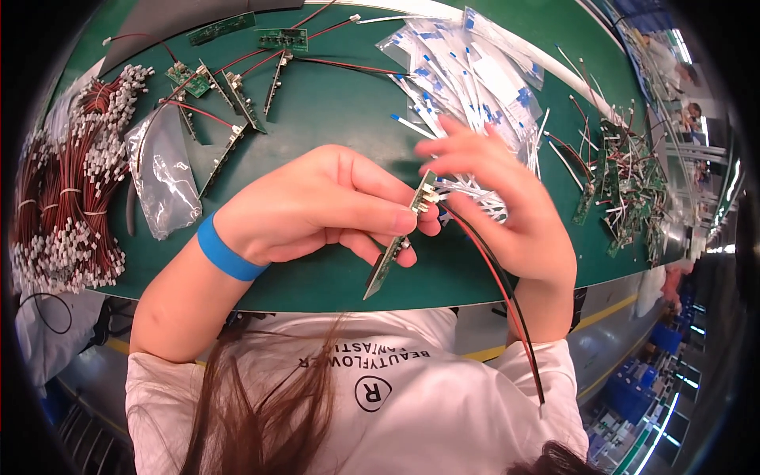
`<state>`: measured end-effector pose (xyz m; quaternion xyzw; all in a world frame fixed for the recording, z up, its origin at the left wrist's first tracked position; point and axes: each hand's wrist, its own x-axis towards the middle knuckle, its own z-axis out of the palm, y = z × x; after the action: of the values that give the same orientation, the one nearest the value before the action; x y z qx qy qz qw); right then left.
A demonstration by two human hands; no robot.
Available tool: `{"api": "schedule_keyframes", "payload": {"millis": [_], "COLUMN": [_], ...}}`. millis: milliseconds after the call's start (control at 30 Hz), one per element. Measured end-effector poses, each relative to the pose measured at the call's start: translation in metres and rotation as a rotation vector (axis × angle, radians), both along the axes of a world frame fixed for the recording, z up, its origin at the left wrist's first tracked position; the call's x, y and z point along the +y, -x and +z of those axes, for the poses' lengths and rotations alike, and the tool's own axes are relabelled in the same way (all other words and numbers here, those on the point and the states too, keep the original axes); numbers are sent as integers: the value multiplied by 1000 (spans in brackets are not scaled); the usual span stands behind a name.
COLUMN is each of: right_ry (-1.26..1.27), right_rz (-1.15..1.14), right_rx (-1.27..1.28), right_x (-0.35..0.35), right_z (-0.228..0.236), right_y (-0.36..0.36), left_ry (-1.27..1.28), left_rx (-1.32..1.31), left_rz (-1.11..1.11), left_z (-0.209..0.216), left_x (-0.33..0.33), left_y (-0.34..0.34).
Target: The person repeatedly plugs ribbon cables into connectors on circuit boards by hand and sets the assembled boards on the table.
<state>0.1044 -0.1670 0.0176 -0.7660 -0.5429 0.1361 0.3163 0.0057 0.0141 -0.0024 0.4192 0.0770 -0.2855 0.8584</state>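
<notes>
My left hand (317,202), with a blue band at the wrist, pinches a narrow green circuit board (380,275) between thumb and fingers, tilted on its edge. Pale connectors (426,201) sit on the board's upper part. From there a red and black cable (500,286) runs down past my right wrist, its far end hanging loose. My right hand (518,210) is just right of the board, fingers spread and slightly blurred, the thumb close to the connectors. Whether that thumb touches the cable is hard to see.
Bundled red cables with white plugs (75,186) lie at the left, beside a clear plastic bag (166,178). Several wired circuit boards (237,95) are spread behind. White flat cables with blue ends (475,71) lie at the back right. A heap of wired boards (633,182) sits far right on the green table (332,119).
</notes>
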Motion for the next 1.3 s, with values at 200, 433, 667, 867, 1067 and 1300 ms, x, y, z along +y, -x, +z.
{"api": "schedule_keyframes", "payload": {"millis": [200,433,667,867,1067,1300], "right_ry": [-50,-192,-177,-206,-267,-189], "right_rz": [7,-251,-261,-369,-342,-340], "right_rx": [803,954,835,732,638,673], "right_x": [4,1,-2,1,0,-5], "right_z": [-11,4,6,8,0,-3], "right_y": [2,3,11,22,23,24], "left_ry": [-50,-69,-102,-30,-3,-9], "left_rx": [13,10,-29,-3,23,-20], "left_rz": [-25,113,292,339,350,395], "left_z": [-1,6,2,-2,-5,-11], "left_x": [0,0,-11,-17,-20,-25], "left_y": [1,1,4,5,7,8]}}
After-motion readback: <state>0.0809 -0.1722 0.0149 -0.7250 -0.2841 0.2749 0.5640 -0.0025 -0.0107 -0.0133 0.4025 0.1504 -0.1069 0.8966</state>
